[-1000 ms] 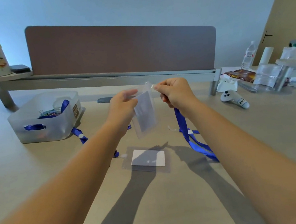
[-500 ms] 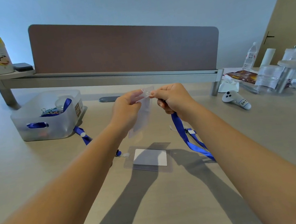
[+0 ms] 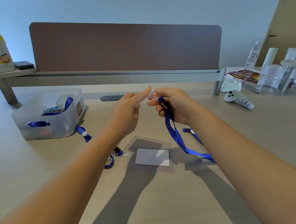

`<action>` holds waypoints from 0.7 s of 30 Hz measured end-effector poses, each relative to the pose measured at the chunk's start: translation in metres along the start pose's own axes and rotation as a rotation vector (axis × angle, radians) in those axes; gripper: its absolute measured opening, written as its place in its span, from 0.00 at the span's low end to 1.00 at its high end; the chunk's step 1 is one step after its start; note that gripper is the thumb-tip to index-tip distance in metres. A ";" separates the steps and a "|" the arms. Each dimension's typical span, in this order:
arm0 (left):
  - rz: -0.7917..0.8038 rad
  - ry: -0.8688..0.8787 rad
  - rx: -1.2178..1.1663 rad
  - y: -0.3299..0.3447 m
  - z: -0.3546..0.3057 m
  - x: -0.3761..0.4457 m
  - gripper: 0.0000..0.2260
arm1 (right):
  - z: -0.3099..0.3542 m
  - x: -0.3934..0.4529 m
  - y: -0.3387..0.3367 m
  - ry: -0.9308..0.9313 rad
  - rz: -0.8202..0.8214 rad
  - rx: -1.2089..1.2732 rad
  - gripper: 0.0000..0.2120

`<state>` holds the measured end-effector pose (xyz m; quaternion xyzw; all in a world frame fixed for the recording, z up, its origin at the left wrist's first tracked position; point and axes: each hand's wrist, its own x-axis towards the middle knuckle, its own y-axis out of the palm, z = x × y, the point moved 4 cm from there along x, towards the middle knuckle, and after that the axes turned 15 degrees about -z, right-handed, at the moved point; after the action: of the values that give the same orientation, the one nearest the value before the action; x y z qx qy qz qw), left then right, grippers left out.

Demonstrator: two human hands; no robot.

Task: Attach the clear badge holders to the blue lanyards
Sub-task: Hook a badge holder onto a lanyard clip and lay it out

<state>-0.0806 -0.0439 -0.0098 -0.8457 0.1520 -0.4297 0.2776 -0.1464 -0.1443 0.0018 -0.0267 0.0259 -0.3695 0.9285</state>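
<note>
My right hand is closed around the black-clip end of a blue lanyard, whose ribbon hangs down and trails across the table to the right. A small clear tab shows at its fingertips. My left hand hovers just left of it, fingers spread, index fingertip at the tab; I cannot make out a holder in it. A clear badge holder with a white card lies flat on the table below my hands. Its left edge meets the clip of a second blue lanyard.
A translucent bin with binder clips and more blue lanyard stands at the left. A brown divider panel runs along the back. At the right are a white controller, a water bottle and plastic packaging.
The clear holder my left hand held up is no longer visible there. My left fingers have spread apart. My right hand now shows the lanyard's black clip end.
</note>
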 end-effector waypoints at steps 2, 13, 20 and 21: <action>-0.031 0.106 0.070 -0.003 0.001 -0.001 0.23 | -0.001 0.001 0.002 0.009 -0.005 -0.019 0.14; 0.057 0.000 0.058 0.001 0.009 -0.002 0.23 | -0.006 0.007 0.010 -0.034 0.004 -0.073 0.10; 0.108 -0.415 -0.543 -0.003 0.011 0.003 0.11 | -0.003 0.012 0.015 -0.161 0.030 -0.184 0.11; 0.079 -0.451 -0.554 -0.004 0.013 0.004 0.11 | -0.003 0.012 0.017 -0.193 0.037 -0.231 0.12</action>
<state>-0.0677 -0.0389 -0.0107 -0.9559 0.2303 -0.1638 0.0805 -0.1259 -0.1406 -0.0026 -0.1683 -0.0204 -0.3424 0.9241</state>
